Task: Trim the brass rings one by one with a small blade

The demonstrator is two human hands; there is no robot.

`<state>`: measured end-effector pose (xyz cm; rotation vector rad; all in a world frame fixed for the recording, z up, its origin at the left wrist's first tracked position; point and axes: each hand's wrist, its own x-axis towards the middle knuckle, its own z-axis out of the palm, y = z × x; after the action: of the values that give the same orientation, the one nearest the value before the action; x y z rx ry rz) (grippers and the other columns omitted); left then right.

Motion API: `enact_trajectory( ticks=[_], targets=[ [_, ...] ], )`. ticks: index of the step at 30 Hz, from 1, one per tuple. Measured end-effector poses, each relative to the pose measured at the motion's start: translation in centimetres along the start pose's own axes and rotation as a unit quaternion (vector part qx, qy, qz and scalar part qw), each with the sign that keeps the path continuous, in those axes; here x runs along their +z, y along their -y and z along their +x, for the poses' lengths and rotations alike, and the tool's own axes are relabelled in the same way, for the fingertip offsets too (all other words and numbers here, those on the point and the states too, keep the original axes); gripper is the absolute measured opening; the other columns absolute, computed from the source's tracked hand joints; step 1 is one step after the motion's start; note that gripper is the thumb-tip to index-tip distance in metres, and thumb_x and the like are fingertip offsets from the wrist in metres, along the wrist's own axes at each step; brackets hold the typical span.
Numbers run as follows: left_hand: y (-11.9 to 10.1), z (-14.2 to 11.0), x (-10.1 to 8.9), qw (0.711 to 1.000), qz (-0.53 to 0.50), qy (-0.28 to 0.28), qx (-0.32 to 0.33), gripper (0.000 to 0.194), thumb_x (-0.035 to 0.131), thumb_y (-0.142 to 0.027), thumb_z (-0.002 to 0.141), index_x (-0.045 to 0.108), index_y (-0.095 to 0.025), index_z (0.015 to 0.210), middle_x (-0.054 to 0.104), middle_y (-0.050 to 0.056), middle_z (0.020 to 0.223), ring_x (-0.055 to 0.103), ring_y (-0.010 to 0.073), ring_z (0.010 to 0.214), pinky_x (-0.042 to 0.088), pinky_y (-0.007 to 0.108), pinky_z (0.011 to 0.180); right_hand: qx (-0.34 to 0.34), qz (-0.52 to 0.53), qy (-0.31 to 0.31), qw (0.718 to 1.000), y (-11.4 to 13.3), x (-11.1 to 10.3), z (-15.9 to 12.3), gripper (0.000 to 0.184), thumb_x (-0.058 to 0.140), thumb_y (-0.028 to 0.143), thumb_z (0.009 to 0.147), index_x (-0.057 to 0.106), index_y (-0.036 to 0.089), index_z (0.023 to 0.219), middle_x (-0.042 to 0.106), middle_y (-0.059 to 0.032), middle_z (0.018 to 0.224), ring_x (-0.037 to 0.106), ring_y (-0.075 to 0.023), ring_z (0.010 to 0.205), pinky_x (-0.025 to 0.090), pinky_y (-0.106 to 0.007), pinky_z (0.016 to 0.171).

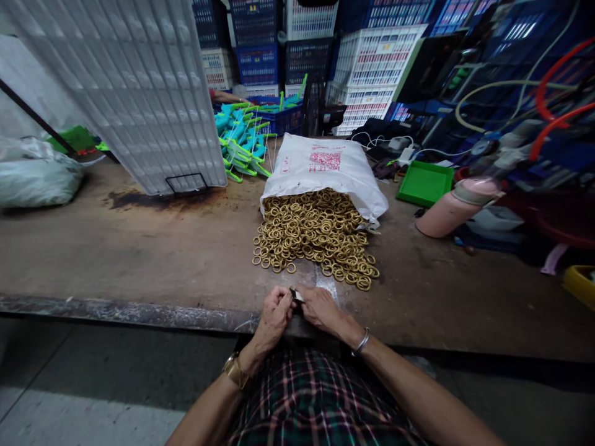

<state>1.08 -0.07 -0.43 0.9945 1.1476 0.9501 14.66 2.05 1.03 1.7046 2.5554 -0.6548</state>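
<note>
At the table's front edge, my left hand [275,310] and my right hand [320,307] meet with fingers closed. The right fingers pinch a small tool with a pale, flat face [298,297] and a dark edge; its exact kind is too small to tell. What the left fingertips pinch against it is mostly hidden. Just beyond my hands lies a heap of gold-coloured rings [313,235]. It spreads from the mouth of a white sack [320,162] with red print, which lies on its side on the table.
A tall, ribbed translucent panel [153,93] stands on the left of the wooden table [186,266]. Turquoise and green plastic pieces [244,139] are piled behind it, near another person's arm [227,97]. On the right are a green tray [425,184] and a pink bottle [458,207]. Stacked crates [367,56] line the back.
</note>
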Motion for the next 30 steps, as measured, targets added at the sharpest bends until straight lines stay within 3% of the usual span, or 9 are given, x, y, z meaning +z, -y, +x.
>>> enact_trajectory(
  ticks=[7, 10, 13, 16, 19, 22, 24, 27, 30],
  targets=[
    [-1.1, -1.3, 0.1, 0.999, -0.02, 0.024, 0.008, 0.037, 0.055, -0.054, 0.073, 0.045, -0.018, 0.07, 0.039, -0.008, 0.047, 0.028, 0.0041, 0.038, 0.021, 0.017, 0.038, -0.01, 0.032, 0.016, 0.999, -0.5, -0.4, 0.3, 0.023, 0.04, 0.012, 0.075, 0.059, 0.015, 0.089, 0.066, -0.0109, 0.078, 0.057, -0.0169, 0.067, 0.028, -0.025, 0.054],
    [-2.1, -2.0, 0.3, 0.997, -0.046, 0.057, 0.01, 0.038, 0.057, -0.054, 0.073, 0.046, -0.018, 0.069, 0.043, -0.006, 0.05, 0.032, 0.0043, 0.039, 0.022, 0.017, 0.038, 0.029, 0.023, -0.015, 0.999, -1.5, -0.3, 1.0, 0.019, 0.04, 0.012, 0.076, 0.058, 0.013, 0.081, 0.063, -0.0099, 0.07, 0.052, -0.0145, 0.059, 0.024, -0.026, 0.051],
    [-2.6, -2.1, 0.3, 0.992, -0.103, 0.074, 0.012, 0.034, 0.057, -0.05, 0.075, 0.047, -0.018, 0.073, 0.045, -0.005, 0.054, 0.031, 0.0038, 0.04, 0.021, 0.017, 0.037, 0.038, 0.1, -0.072, 0.992, -1.9, -0.2, 1.5, 0.015, 0.04, 0.014, 0.076, 0.054, 0.015, 0.073, 0.057, -0.0037, 0.062, 0.044, -0.0105, 0.053, 0.024, -0.024, 0.05],
    [-2.3, -1.7, 0.0, 0.984, -0.161, 0.082, -0.004, 0.03, 0.058, -0.044, 0.076, 0.047, -0.017, 0.074, 0.046, -0.005, 0.059, 0.031, 0.0028, 0.041, 0.021, 0.016, 0.037, 0.046, 0.301, -0.086, 0.949, -1.3, 0.0, 1.5, 0.021, 0.037, 0.022, 0.08, 0.048, 0.017, 0.062, 0.049, 0.0021, 0.055, 0.039, -0.0083, 0.051, 0.027, -0.021, 0.049],
    [-1.8, -1.4, -0.2, 0.976, -0.202, 0.083, -0.015, 0.029, 0.059, -0.042, 0.076, 0.047, -0.017, 0.074, 0.048, -0.004, 0.065, 0.034, 0.0025, 0.042, 0.022, 0.016, 0.038, 0.058, 0.486, -0.003, 0.872, -0.3, 0.3, 1.3, 0.026, 0.037, 0.033, 0.081, 0.045, 0.019, 0.06, 0.04, 0.007, 0.047, 0.032, -0.0065, 0.042, 0.024, -0.019, 0.041],
    [-1.6, -1.4, -0.2, 0.971, -0.224, 0.082, -0.024, 0.028, 0.06, -0.042, 0.076, 0.047, -0.016, 0.076, 0.05, -0.003, 0.069, 0.036, 0.0025, 0.044, 0.023, 0.015, 0.038, 0.075, 0.577, 0.064, 0.811, 0.2, 0.5, 1.0, 0.028, 0.039, 0.041, 0.08, 0.044, 0.02, 0.062, 0.03, 0.0104, 0.042, 0.02, -0.0056, 0.034, 0.014, -0.02, 0.035],
    [-1.5, -1.4, -0.2, 0.969, -0.232, 0.083, -0.033, 0.029, 0.06, -0.042, 0.075, 0.047, -0.016, 0.077, 0.051, -0.002, 0.071, 0.037, 0.0025, 0.045, 0.023, 0.015, 0.038, 0.071, 0.602, 0.068, 0.792, 0.3, 0.5, 0.9, 0.026, 0.042, 0.041, 0.079, 0.045, 0.02, 0.064, 0.033, 0.0103, 0.044, 0.019, -0.0049, 0.034, 0.012, -0.02, 0.034],
    [-1.3, -1.2, -0.2, 0.965, -0.246, 0.073, -0.052, 0.032, 0.063, -0.044, 0.072, 0.048, -0.016, 0.078, 0.052, -0.002, 0.071, 0.039, 0.0028, 0.046, 0.024, 0.015, 0.039, 0.056, 0.603, 0.053, 0.794, 0.2, 0.5, 0.8, 0.02, 0.045, 0.038, 0.077, 0.047, 0.019, 0.07, 0.044, 0.0083, 0.052, 0.024, -0.0042, 0.036, 0.014, -0.019, 0.035],
    [-0.9, -0.9, -0.3, 0.96, -0.265, 0.023, -0.083, 0.038, 0.063, -0.05, 0.07, 0.046, -0.016, 0.077, 0.053, -0.001, 0.068, 0.041, 0.0038, 0.046, 0.023, 0.014, 0.038, 0.054, 0.549, -0.003, 0.834, 0.1, 0.5, 1.0, 0.017, 0.044, 0.034, 0.077, 0.049, 0.018, 0.073, 0.047, 0.0067, 0.057, 0.031, -0.0054, 0.042, 0.023, -0.018, 0.039]
  ],
)
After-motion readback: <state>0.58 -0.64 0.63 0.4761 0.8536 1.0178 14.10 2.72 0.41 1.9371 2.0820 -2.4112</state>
